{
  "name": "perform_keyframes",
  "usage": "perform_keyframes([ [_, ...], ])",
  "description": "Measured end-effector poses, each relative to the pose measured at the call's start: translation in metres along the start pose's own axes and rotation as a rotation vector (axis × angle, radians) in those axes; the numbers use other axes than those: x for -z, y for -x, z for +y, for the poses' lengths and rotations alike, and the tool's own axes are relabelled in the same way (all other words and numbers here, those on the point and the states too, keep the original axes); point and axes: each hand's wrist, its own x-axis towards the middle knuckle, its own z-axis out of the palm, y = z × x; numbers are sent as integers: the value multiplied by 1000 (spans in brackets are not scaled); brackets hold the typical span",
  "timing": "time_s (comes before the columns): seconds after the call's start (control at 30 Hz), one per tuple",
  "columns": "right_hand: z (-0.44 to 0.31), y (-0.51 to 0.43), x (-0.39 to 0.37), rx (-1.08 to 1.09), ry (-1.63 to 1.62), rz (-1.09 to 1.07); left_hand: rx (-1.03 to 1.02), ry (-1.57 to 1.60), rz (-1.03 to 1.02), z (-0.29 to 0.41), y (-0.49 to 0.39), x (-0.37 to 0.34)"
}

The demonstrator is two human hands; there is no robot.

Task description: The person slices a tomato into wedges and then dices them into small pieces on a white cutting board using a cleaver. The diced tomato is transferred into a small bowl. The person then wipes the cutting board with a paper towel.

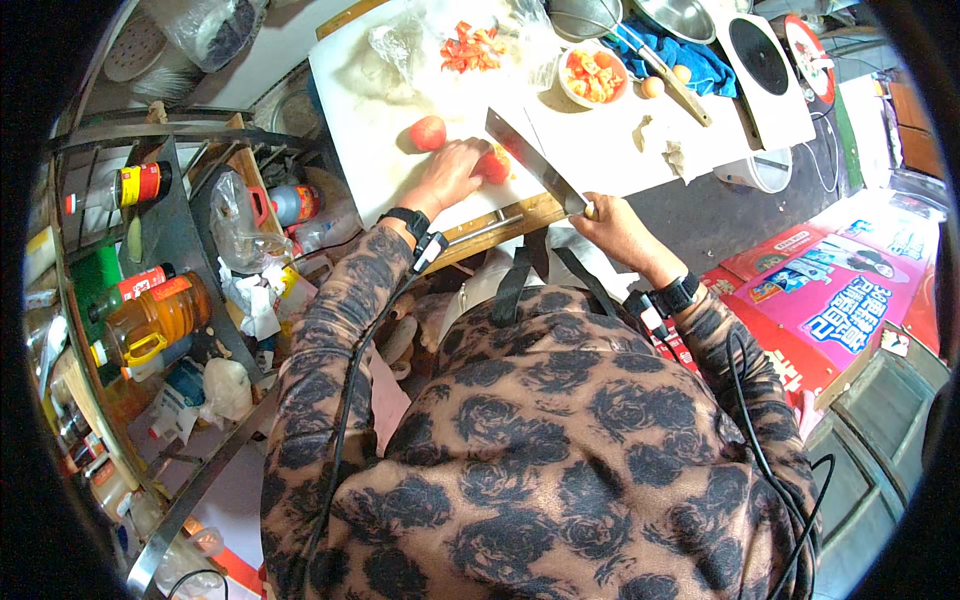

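My left hand [450, 176] presses its fingers on a cut tomato [495, 168] on the white tabletop [375, 180]. In my right hand [621, 232] is the handle of a cleaver [534, 159]. Its broad blade is tilted, slants up and left, and lies just right of the cut tomato. A second tomato [427, 133], which looks whole, rests above my left hand. Red chopped pieces [471, 49] are heaped farther back, beside a clear plastic bag [397, 41]. To their right, a white bowl [571, 96] contains chopped tomato [594, 73].
Two eggs [652, 88] lie near a strainer's wooden handle [691, 109] and a blue towel [705, 67]. A white appliance with a round black plate [759, 56] stands at the right. Bottles [161, 307] crowd a shelf at left. The table's wooden front edge [540, 210] is before me.
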Motion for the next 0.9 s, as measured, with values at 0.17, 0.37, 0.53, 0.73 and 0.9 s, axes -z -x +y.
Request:
perform_keyframes([
  [0.17,1,7,-17,-72,-5,-33,120,100,225,8,24,-28],
  [0.37,0,19,-28,-34,22,-33,280,147,366,21,37,-40],
  [0.53,-7,27,-32,3,49,-13,247,164,392,28,35,-39],
  [0.73,-12,27,-34,-78,-47,-89,240,205,386,24,27,-40],
  [0.9,-3,15,-46,-134,-83,-112,247,192,377,24,26,-40],
])
